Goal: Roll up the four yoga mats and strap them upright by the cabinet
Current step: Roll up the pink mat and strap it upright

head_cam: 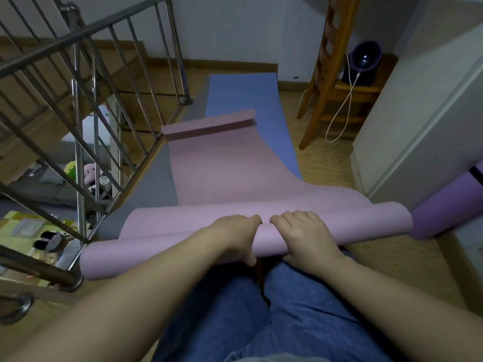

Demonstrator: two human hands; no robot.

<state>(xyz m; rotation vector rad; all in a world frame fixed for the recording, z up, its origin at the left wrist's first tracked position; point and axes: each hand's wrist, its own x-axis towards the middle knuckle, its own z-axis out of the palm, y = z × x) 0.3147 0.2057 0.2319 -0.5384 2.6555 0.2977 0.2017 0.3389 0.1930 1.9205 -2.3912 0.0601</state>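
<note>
The railing (pixel 78 35) hemmed the left, the cabinet (pixel 418 113) and chair (pixel 322 87) the right; only the lane over the mats (pixel 222 173) lay open.

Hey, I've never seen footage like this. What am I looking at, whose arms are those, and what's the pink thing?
No machine here: one camera on a person's head looks down at their own arms. The left hand and right hand grip the rolled end of a pink mat, fingers curled round it. Its far part lies spread on the floor, over a blue mat and a grey mat. A rolled purple mat is beside the cabinet at right.
</note>
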